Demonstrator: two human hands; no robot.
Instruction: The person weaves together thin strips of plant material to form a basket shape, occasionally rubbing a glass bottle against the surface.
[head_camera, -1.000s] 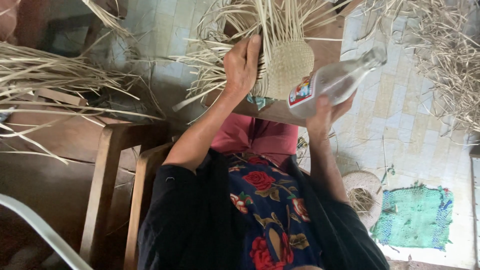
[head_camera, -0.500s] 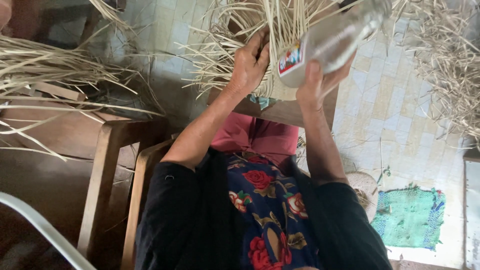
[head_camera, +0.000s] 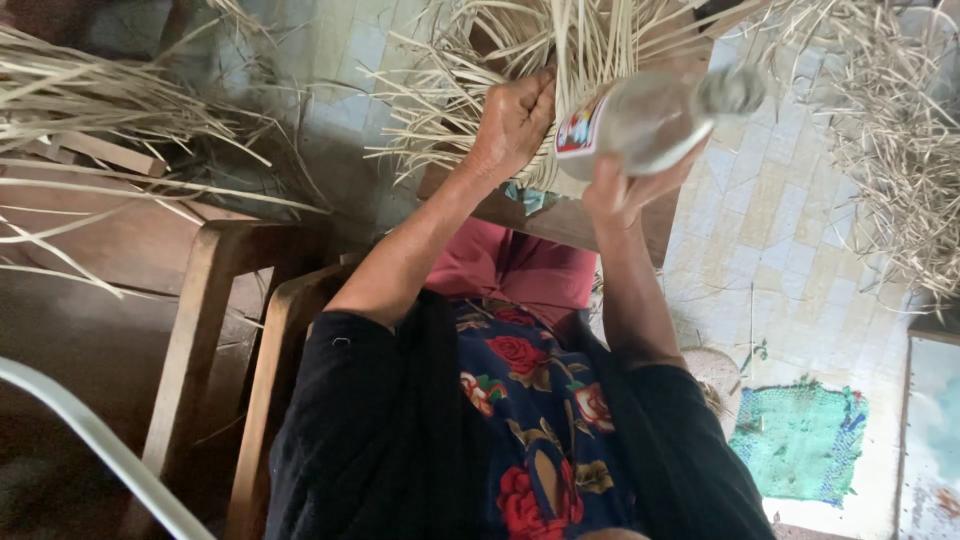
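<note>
My left hand (head_camera: 515, 120) presses as a closed fist on a half-woven piece of pale straw (head_camera: 560, 50) that lies on a wooden board (head_camera: 570, 220) over my lap. My right hand (head_camera: 625, 190) grips a clear glass bottle (head_camera: 650, 115) with a red and white label, held on its side against the woven straw, neck pointing right. Loose strands fan out from the weave in all directions.
A bundle of long straw (head_camera: 90, 100) lies on a wooden bench (head_camera: 200, 300) at the left. More tangled straw (head_camera: 890, 130) sits at the upper right on the tiled floor. A green mat (head_camera: 800, 440) lies at the lower right.
The bottle in my right hand has moved up and left over the woven straw. My left hand has closed into a fist on the weave.
</note>
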